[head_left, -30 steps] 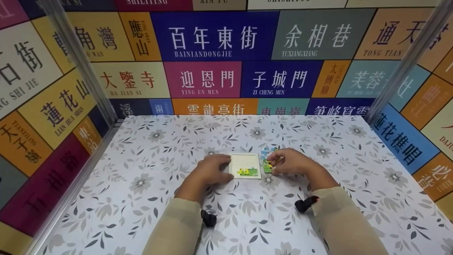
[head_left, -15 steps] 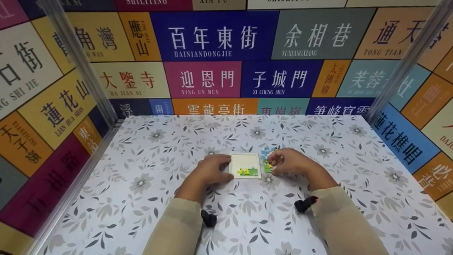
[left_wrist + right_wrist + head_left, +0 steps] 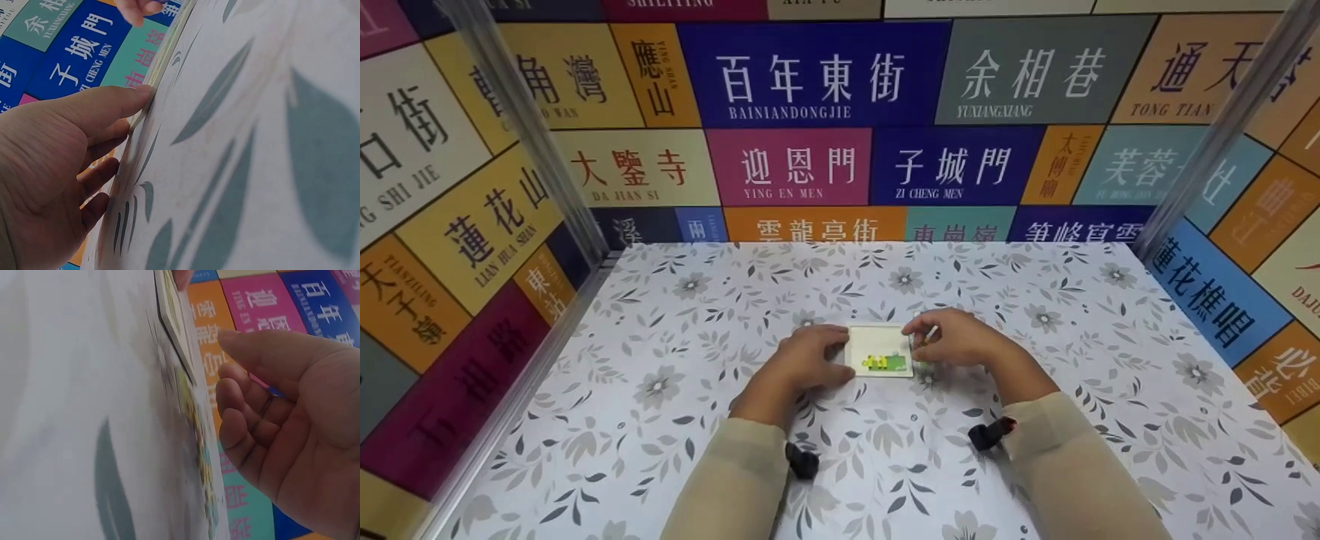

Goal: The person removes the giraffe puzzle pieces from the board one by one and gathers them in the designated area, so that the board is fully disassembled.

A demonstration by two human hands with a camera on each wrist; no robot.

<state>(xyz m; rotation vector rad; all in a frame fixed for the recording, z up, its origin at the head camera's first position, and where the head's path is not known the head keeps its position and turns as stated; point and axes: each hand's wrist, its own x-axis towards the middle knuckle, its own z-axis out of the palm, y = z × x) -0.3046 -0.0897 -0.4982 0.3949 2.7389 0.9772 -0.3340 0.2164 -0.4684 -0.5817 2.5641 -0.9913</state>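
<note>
A small square cream puzzle tray (image 3: 877, 341) lies flat on the table. Joined yellow and green jigsaw pieces (image 3: 886, 363) sit along its lower side. My left hand (image 3: 806, 358) holds the tray's left edge, thumb near the lower corner and fingers at the upper; the left wrist view shows the thumb on that edge. My right hand (image 3: 960, 337) hovers by the tray's right edge, thumb and index apart. In the right wrist view its fingers are loosely bent, nothing visible between them. Loose colourful jigsaw pieces (image 3: 198, 444) lie below it, mostly hidden from the head view.
A white cloth (image 3: 780, 292) with grey flowers and leaves covers the table. Behind stands a wall of coloured panels (image 3: 817, 75) with Chinese lettering. Clear upright posts (image 3: 1207, 135) flank the table at both back corners. Black wrist cameras (image 3: 802, 461) sit at both sleeves.
My right hand has moved left and slightly up, from the loose jigsaw pieces to the tray's right edge, now covering those pieces in the head view. My left hand stays in place.
</note>
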